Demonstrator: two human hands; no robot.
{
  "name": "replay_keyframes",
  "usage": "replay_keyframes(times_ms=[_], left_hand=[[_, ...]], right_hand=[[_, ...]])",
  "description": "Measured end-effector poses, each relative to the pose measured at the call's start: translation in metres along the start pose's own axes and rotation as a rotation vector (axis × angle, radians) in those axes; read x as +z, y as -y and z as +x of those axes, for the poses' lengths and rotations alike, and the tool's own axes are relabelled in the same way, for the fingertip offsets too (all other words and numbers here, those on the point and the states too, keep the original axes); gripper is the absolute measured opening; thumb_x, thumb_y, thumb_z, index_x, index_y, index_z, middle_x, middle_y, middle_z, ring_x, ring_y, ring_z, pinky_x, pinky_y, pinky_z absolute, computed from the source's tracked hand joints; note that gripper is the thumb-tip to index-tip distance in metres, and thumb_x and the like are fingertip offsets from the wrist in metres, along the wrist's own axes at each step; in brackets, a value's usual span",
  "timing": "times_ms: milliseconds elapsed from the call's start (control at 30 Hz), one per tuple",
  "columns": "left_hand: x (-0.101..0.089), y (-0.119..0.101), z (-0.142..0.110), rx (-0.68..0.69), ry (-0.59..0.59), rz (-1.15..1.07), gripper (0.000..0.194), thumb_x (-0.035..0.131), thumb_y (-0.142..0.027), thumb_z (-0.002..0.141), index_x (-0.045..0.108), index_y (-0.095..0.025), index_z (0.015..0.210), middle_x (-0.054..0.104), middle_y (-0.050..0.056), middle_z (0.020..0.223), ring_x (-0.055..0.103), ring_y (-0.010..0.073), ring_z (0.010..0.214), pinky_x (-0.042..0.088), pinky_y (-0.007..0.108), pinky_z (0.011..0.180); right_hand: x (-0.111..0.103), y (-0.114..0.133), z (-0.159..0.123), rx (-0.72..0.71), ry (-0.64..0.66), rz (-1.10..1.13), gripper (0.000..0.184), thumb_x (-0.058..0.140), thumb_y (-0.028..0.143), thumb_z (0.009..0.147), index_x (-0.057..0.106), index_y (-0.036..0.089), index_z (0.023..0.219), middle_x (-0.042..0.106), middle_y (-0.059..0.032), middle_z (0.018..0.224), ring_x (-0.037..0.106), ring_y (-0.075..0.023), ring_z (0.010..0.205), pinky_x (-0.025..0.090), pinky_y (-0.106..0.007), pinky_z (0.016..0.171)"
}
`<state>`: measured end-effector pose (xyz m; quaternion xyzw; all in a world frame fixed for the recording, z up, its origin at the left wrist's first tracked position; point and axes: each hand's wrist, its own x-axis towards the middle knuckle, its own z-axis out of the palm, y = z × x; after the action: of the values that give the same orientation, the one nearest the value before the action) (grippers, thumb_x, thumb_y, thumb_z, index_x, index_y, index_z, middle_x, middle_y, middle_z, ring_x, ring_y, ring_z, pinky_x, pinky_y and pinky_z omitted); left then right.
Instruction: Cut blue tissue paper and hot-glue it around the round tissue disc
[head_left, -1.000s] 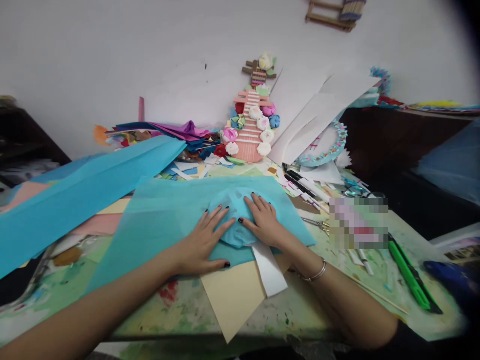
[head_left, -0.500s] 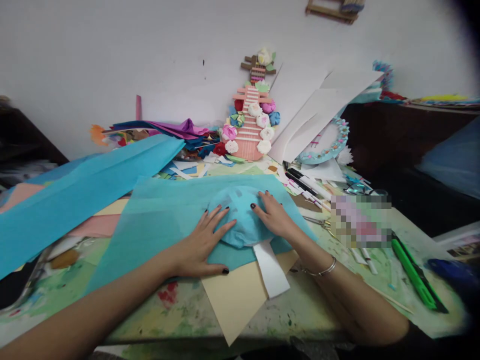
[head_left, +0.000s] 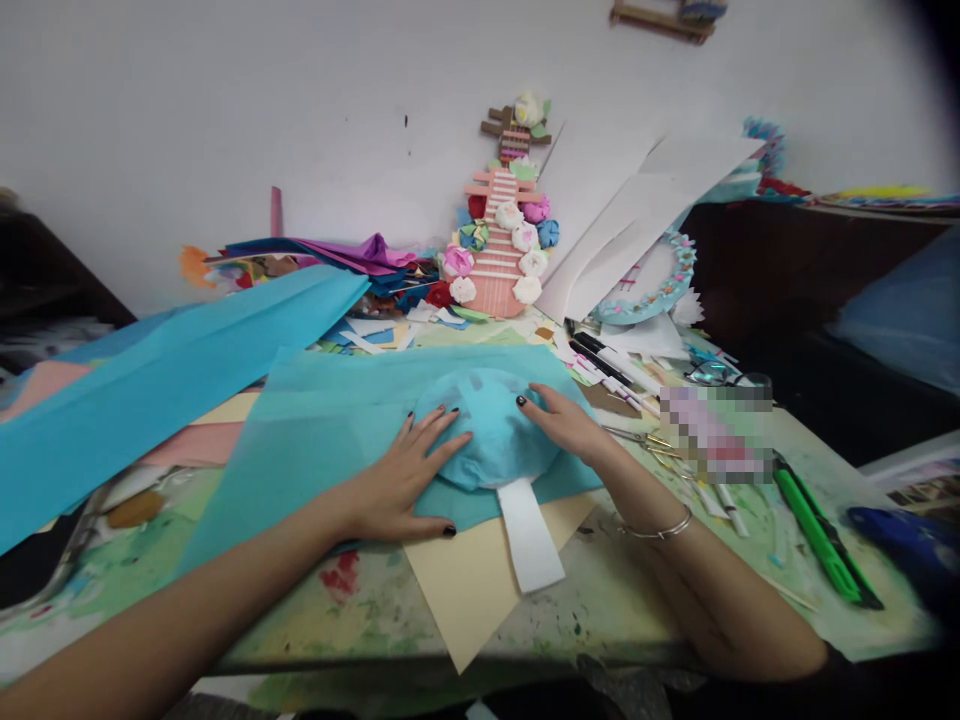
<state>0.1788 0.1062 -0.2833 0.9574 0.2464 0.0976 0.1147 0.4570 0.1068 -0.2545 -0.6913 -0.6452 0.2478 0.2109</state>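
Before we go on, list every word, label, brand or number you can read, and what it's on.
None readable.
Blue tissue-covered round piece and white strip: no lettering visible.
Black-capped marker and green utility knife: too small to tell.
Pixelated patch: anything there is unreadable.

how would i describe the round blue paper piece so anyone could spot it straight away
On the paint-stained table, find the wide, flat blue paper sheet. Toward its right end, between the left hand and the right hand, sits the round blue paper piece. Unlike that sheet, it is rounded, with a white strip sticking out at its near edge.
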Motion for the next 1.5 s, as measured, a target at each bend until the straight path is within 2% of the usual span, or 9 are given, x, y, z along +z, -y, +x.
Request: replay_keyframes(times_ms=[100, 267, 600, 967, 1233, 1433, 1500], left_hand=[[0.000, -0.001, 0.000, -0.010, 0.006, 0.014, 0.100, 0.057, -0.071, 0.078, 0.012, -0.027, 0.155, 0.006, 0.015, 0.162, 0.002, 0.0423, 0.148, 0.004, 0.068, 0.115], [-0.001, -0.001, 0.000, -0.021, 0.000, 0.031, 0.099, 0.056, -0.072, 0.078, 0.013, -0.027, 0.155, 0.005, 0.015, 0.163, 0.002, 0.0419, 0.148, 0.004, 0.068, 0.115], [0.000, 0.001, 0.000, -0.014, 0.006, 0.042, 0.099, 0.054, -0.073, 0.078, 0.010, -0.028, 0.155, 0.003, 0.014, 0.163, 0.001, 0.0418, 0.148, 0.004, 0.069, 0.115], [0.000, 0.001, 0.000, -0.008, 0.008, 0.030, 0.100, 0.055, -0.073, 0.078, 0.009, -0.029, 0.155, 0.004, 0.015, 0.163, 0.004, 0.0428, 0.148, 0.003, 0.070, 0.114], [0.000, 0.001, 0.000, -0.005, -0.010, 0.006, 0.100, 0.057, -0.072, 0.077, 0.009, -0.031, 0.155, 0.006, 0.014, 0.163, 0.006, 0.0438, 0.148, 0.003, 0.070, 0.113], [-0.001, -0.001, 0.001, -0.019, 0.018, 0.023, 0.100, 0.055, -0.073, 0.077, 0.010, -0.029, 0.155, 0.005, 0.015, 0.162, 0.005, 0.0430, 0.148, 0.004, 0.070, 0.114], [-0.001, -0.001, 0.001, -0.019, 0.013, 0.014, 0.099, 0.055, -0.073, 0.077, 0.011, -0.029, 0.155, 0.007, 0.015, 0.162, 0.006, 0.0435, 0.148, 0.004, 0.070, 0.113]], right_hand=[[0.003, 0.001, -0.001, -0.014, 0.015, -0.012, 0.063, 0.045, 0.052, 0.094, 0.041, 0.014, 0.145, 0.044, -0.0139, 0.150, 0.043, -0.0272, 0.137, 0.035, -0.040, 0.111], [0.005, -0.005, 0.004, -0.030, -0.037, 0.003, 0.059, 0.045, 0.050, 0.093, 0.044, 0.017, 0.143, 0.050, -0.0123, 0.146, 0.048, -0.0276, 0.133, 0.038, -0.042, 0.108], [0.000, 0.005, -0.005, 0.006, 0.051, -0.037, 0.061, 0.050, 0.049, 0.092, 0.042, 0.019, 0.144, 0.049, -0.0129, 0.146, 0.050, -0.0290, 0.131, 0.041, -0.042, 0.105], [0.003, 0.001, -0.003, -0.053, 0.071, -0.074, 0.066, 0.052, 0.047, 0.090, 0.039, 0.014, 0.146, 0.041, -0.0155, 0.152, 0.039, -0.0306, 0.139, 0.035, -0.045, 0.111], [0.003, 0.000, -0.003, -0.069, 0.080, -0.123, 0.066, 0.054, 0.046, 0.088, 0.039, 0.017, 0.146, 0.042, -0.0151, 0.151, 0.041, -0.0310, 0.138, 0.036, -0.045, 0.110], [0.005, 0.001, -0.003, -0.118, 0.103, -0.200, 0.069, 0.051, 0.044, 0.090, 0.036, 0.008, 0.147, 0.041, -0.0199, 0.150, 0.040, -0.0323, 0.137, 0.032, -0.044, 0.112], [0.007, -0.001, -0.002, -0.132, 0.103, -0.209, 0.068, 0.051, 0.044, 0.091, 0.037, 0.009, 0.147, 0.041, -0.0198, 0.149, 0.040, -0.0325, 0.137, 0.031, -0.045, 0.112]])
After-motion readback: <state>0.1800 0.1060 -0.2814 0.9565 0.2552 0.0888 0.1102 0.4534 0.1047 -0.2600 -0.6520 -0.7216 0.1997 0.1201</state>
